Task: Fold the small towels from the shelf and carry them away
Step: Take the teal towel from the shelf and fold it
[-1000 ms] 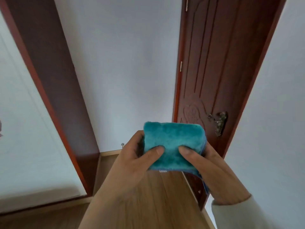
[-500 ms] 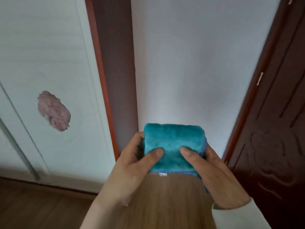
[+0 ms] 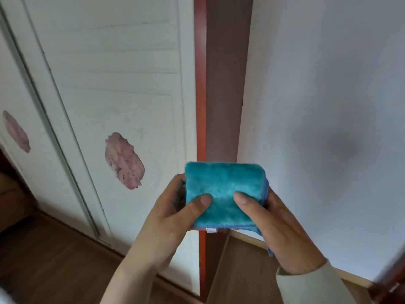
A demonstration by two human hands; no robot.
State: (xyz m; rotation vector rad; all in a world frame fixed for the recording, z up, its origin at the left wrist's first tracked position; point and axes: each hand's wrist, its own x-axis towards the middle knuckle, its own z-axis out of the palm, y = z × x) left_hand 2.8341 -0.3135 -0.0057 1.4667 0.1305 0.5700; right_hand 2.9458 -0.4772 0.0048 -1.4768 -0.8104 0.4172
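Nearest the camera, a pale sleeve (image 3: pixel 306 284) covers the right wrist, while the left forearm is bare. The left hand (image 3: pixel 166 218) grips the left end of the folded teal towel (image 3: pixel 223 191), thumb pressed on its top face, fingers curled out of sight beneath. The right hand (image 3: pixel 282 229) grips the right end the same way, thumb on top close to the left thumb (the two thumb tips do not touch). The towel sits between both hands, held flat in the air above the wooden floor (image 3: pixel 43 260), its blue stitched edge and small white tag (image 3: pixel 211 230) facing the person. Behind it stands a reddish-brown door frame (image 3: pixel 219 84). To the left is a white panelled door (image 3: pixel 114 73) with pinkish patches (image 3: pixel 123 161); to the right, a plain pale wall (image 3: pixel 328 95).
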